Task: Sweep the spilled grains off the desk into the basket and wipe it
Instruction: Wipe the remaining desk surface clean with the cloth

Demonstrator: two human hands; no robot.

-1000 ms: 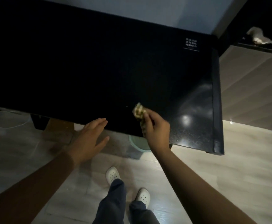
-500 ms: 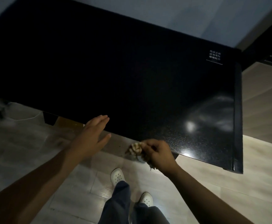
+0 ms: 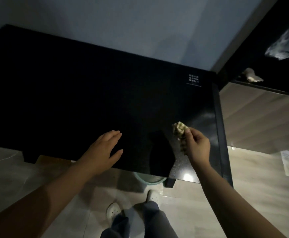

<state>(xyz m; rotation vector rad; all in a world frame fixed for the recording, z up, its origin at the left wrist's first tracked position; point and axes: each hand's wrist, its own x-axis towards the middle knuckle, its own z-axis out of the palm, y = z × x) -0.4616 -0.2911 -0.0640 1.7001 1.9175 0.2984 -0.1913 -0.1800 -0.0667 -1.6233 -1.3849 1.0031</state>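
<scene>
Black desk [image 3: 88,100], illegible white print [image 3: 193,81] far-right; left hand [image 3: 104,148] flat, right hand [image 3: 198,145] pinching cloth [image 3: 180,129]

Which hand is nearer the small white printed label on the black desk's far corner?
Right. The right hand, pinching a crumpled patterned cloth, is on the near side of the white printed label; the left hand is farther left.

The counter [image 3: 71,100] is showing black, finely speckled near right; white lettering [image 3: 193,81] is sitting far right. The cloth [image 3: 180,130] is reading cream with dark checks. The basket [image 3: 149,180] is showing pale green; shoes [image 3: 113,211] white.
</scene>
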